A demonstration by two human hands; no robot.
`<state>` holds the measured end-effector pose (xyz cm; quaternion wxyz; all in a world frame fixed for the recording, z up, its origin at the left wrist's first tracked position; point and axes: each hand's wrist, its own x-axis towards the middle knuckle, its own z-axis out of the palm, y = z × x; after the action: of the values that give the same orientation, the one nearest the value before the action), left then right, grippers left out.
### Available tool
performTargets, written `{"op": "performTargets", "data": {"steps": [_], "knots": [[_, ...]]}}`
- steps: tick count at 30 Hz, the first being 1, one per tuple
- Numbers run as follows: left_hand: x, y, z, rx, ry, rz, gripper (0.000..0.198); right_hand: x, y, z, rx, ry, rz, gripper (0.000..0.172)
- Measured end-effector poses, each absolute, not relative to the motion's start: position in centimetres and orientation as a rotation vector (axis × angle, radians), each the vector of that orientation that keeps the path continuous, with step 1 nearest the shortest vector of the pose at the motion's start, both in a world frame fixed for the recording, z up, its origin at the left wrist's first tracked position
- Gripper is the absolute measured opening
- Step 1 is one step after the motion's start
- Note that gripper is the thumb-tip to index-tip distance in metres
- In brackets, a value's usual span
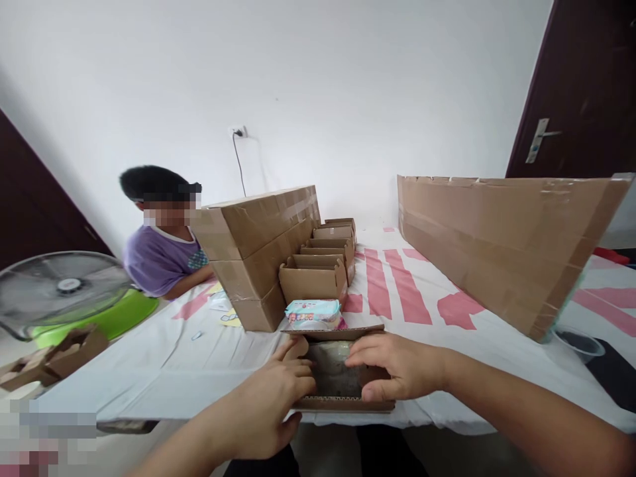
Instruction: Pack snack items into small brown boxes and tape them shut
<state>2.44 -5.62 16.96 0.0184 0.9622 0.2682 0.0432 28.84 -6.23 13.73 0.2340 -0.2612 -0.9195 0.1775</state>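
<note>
The tabletop (139,377), under a white and pink cover, spreads below and beyond my left fingers (301,384) and right fingers (368,358). Farther out, to the right of my right fingers, stands a long cardboard wall (497,245). Ahead of my left fingers rises a taped stack (258,245), with a row of boxes (313,281) along its side.

The carton (348,405) sits between my two sets of fingers, at the tabletop's near edge. I judge the step in hand to be working inside it while steadying both ends; the next move calls for light, even pressure, as the thin walls could buckle. It is plain brown cardboard, uncovered on top, its ribbed cut edge showing nearest me. Just beyond it lies a blue packet (313,313).

Inside, between my fingertips, shows a grey surface (332,372), shiny in one patch; I cannot tell whether it is the floor or something packed.

My left fingers curl over the left end, and I cannot tell whether they grip it. My right fingers spread over the right end, parted from the thumb, nothing visibly clasped.
</note>
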Motion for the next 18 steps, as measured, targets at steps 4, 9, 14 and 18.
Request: {"op": "performTargets", "data": {"steps": [4,9,14,18], "knots": [[2.4,-6.3,16.4,3.061,0.875,0.012,0.010,28.8,-6.6,13.5,-0.664,-2.586,0.386,0.039],[1.2,-6.7,14.8,3.289,1.006,-0.101,0.007,29.2,-8.0,13.5,-0.616,-2.545,0.258,0.038],[0.5,-6.7,14.7,3.258,1.081,0.021,0.009,30.3,-9.1,13.3,-0.607,-2.401,0.018,0.031],[1.4,-6.3,16.3,3.102,1.090,-0.021,0.034,31.0,-9.6,12.5,-0.647,-2.306,-0.150,0.029]]}}
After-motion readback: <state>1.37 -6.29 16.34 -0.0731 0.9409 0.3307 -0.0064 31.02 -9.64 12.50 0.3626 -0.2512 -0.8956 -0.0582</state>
